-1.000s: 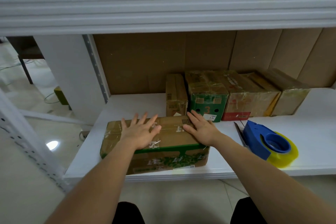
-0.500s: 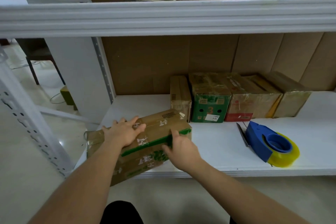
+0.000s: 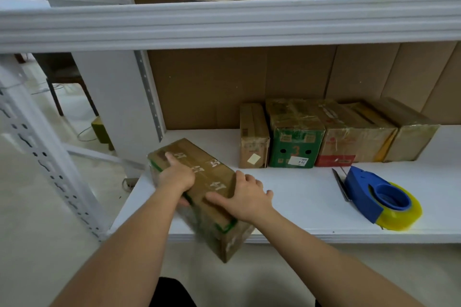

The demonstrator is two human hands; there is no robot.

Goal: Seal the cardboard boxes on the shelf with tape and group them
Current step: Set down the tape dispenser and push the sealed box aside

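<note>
Now, box: long brown cardboard box with green edging and clear tape (image 3: 199, 189), lying skewed on the white shelf board (image 3: 299, 197), left of the row of four taped cartons (image 3: 331, 137); near end juts past the shelf's front lip.
left hand: left hand (image 3: 175, 177) curls over the box's left top edge, gripping it, likely to steer the turn.
right hand: right hand (image 3: 245, 194) lies on the box's right top edge, fingers spread and mostly straight, pressing, not clamping.
why: probably swinging the box end-on to match the row.
room: bare shelf between box and row, enough to slide in.
edge risk: overhanging end could tip off.
tape tool: blue dispenser with yellow tape roll (image 3: 379, 197), right of the box, below the row, untouched.
</note>
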